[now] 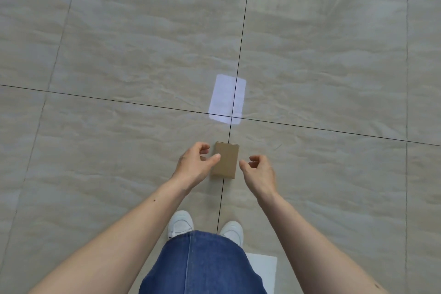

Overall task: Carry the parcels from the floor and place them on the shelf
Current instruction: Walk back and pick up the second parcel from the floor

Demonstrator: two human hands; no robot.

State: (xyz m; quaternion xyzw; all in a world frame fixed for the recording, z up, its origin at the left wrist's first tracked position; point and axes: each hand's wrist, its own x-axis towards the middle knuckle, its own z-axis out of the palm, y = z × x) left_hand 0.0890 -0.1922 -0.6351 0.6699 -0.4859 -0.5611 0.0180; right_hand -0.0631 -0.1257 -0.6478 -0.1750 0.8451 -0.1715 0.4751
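Observation:
A small brown cardboard parcel [226, 159] lies flat on the glossy tiled floor, straight ahead of my feet, across a dark grout line. My left hand [196, 164] hovers at the parcel's left side, fingers curled and apart, thumb over its left edge; I cannot tell whether it touches. My right hand [259, 169] is just to the right of the parcel, fingers curled and apart, a small gap between it and the box. Neither hand holds anything. No shelf is in view.
Beige marble-pattern floor tiles [119, 55] spread all around with dark grout lines. A bright rectangular light reflection [226, 99] lies beyond the parcel. My white shoes [181, 223] and blue denim clothing [202, 262] are below; a white sheet [262, 267] lies by my right foot.

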